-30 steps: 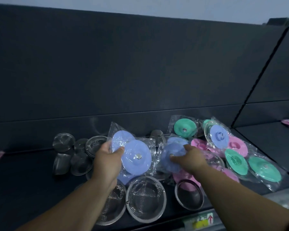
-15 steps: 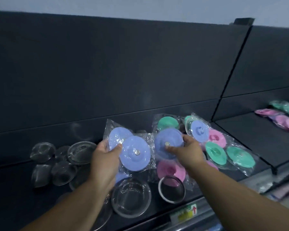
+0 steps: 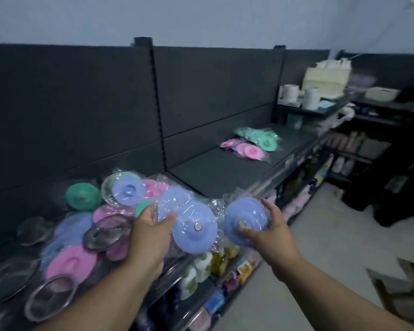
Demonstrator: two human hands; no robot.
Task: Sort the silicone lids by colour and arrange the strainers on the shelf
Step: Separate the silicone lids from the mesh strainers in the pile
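In the head view, the left hand (image 3: pixel 151 232) grips two plastic-wrapped round blue silicone lids (image 3: pixel 194 226), while the right hand (image 3: pixel 268 231) pinches a third wrapped blue lid (image 3: pixel 245 222). The sorted pink lid pile (image 3: pixel 247 149) and green lid pile (image 3: pixel 264 138) lie at one o'clock along the dark shelf (image 3: pixel 213 168), nearer the right hand. The blues likely go there too.

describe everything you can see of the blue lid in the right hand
The blue lid is a round, pale periwinkle disc, matte like silicone, with a small shiny metal stud at its centre, wrapped in a clear crinkled plastic bag. The right hand holds it in the air near the front edge of the shelf, face toward the camera, thumb beside the stud, fingers curled round its right rim.
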